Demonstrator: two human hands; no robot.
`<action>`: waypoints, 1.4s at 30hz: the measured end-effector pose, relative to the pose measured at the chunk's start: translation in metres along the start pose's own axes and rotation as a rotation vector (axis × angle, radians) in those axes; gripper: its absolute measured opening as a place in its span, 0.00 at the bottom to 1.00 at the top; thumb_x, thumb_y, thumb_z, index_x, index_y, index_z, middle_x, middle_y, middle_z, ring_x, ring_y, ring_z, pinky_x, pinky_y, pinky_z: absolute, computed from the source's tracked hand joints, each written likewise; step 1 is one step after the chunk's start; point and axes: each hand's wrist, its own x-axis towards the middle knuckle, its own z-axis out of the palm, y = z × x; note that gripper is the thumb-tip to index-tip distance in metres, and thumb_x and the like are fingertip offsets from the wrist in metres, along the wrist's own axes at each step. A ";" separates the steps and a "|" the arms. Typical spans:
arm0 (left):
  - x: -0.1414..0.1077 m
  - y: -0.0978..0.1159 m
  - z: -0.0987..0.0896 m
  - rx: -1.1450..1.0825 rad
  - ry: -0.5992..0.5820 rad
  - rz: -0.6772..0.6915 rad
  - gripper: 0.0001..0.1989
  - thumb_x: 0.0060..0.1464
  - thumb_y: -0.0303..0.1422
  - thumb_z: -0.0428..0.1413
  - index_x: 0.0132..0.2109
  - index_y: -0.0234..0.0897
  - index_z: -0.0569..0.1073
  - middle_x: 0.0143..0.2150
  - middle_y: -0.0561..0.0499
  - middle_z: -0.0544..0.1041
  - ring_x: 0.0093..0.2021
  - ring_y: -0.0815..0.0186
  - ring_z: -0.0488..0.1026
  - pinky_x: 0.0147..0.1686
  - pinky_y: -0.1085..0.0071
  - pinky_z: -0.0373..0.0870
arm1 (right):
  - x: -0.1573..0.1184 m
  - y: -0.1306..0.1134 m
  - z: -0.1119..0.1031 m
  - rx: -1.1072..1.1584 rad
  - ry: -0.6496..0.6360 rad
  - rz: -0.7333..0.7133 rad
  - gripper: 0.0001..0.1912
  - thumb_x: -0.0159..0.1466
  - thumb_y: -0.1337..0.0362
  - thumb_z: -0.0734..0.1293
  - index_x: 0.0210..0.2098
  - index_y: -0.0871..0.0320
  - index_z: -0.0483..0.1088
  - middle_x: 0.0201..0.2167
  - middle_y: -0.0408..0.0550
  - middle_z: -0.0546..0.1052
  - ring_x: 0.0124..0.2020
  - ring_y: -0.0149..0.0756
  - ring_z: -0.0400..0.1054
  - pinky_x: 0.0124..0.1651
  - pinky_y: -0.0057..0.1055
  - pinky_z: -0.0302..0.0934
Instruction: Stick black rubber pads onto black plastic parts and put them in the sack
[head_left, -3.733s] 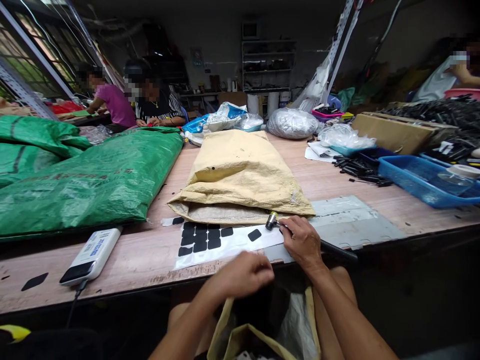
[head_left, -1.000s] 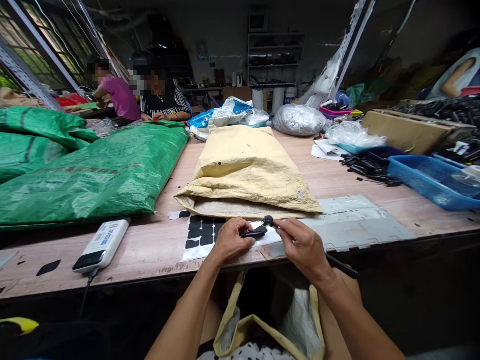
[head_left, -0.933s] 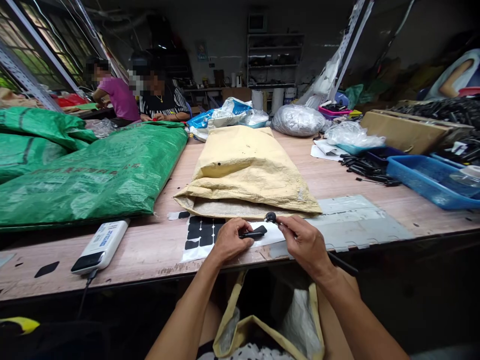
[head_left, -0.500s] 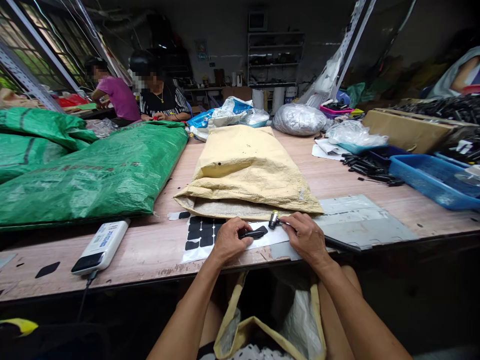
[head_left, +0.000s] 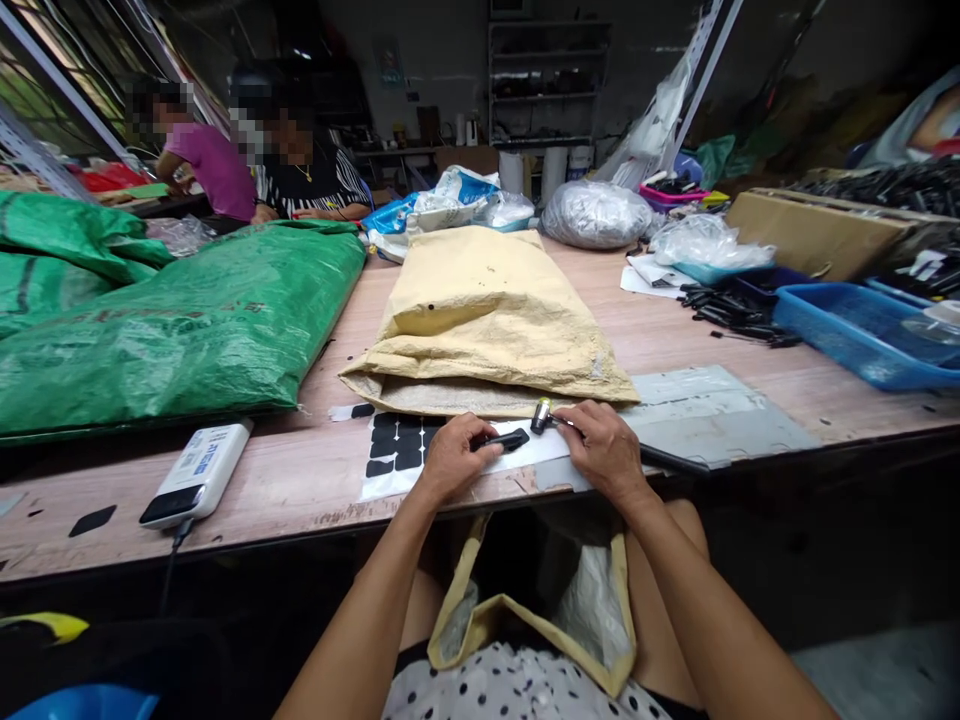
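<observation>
currently, step in hand, by judgement: one black piece (head_left: 511,440) steadied at the table edge for work with one small hammer (head_left: 541,415).

item: your left hand (head_left: 456,455), thumb and fingertips pinching the rear of the black piece, its tip pointing to your right, over a white sheet (head_left: 386,487) set with rows of black rounded patches (head_left: 409,445).

item: your right hand (head_left: 606,445), fingers curled round the hammer's shaft close behind its head; the head is just beside the piece's tip, contact not certain; the dark grip runs out past your wrist.

next move, by judgement: it calls for you to keep the pinch firm and your left fingertips clear of the head.

containers:
- yellow sack (head_left: 487,310), flat beyond your hands, mouth gaping toward you, pale lining showing, contents hidden.
- lap bag (head_left: 465,580), spread below the table edge, whitish lining, interior too dark to read.
- blue tray (head_left: 847,345), far to your right, a clear roundish thing at its right end.
- pink basket (head_left: 660,198), toward the back, dark items heaped inside.
- green sack (head_left: 187,330), bulging, at your left, contents hidden.
</observation>
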 end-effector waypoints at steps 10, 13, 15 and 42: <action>-0.059 0.052 -0.004 -0.407 -0.615 -0.138 0.17 0.65 0.45 0.50 0.39 0.38 0.76 0.32 0.50 0.78 0.32 0.65 0.73 0.34 0.71 0.68 | 0.000 -0.001 0.000 0.021 -0.015 0.038 0.11 0.66 0.64 0.65 0.45 0.51 0.77 0.38 0.47 0.77 0.42 0.41 0.65 0.47 0.36 0.58; -0.083 0.050 0.030 -0.022 -0.679 -0.149 0.10 0.62 0.39 0.53 0.40 0.42 0.78 0.32 0.49 0.80 0.34 0.61 0.77 0.35 0.69 0.70 | 0.000 -0.001 -0.001 0.021 -0.013 0.035 0.11 0.66 0.64 0.65 0.45 0.51 0.77 0.37 0.47 0.76 0.42 0.41 0.65 0.46 0.36 0.58; -0.093 0.039 0.058 0.278 -0.587 -0.189 0.07 0.58 0.35 0.55 0.37 0.41 0.79 0.34 0.45 0.81 0.38 0.54 0.79 0.39 0.63 0.71 | -0.001 -0.001 -0.001 0.019 -0.012 0.037 0.10 0.66 0.64 0.65 0.45 0.51 0.77 0.37 0.47 0.76 0.42 0.41 0.65 0.46 0.36 0.58; 0.080 -0.016 -0.078 0.555 0.155 -0.415 0.27 0.62 0.35 0.53 0.68 0.48 0.66 0.55 0.40 0.79 0.52 0.46 0.76 0.51 0.53 0.69 | -0.001 0.000 0.001 0.026 0.021 -0.005 0.10 0.67 0.64 0.64 0.45 0.52 0.76 0.36 0.47 0.76 0.40 0.40 0.66 0.45 0.36 0.60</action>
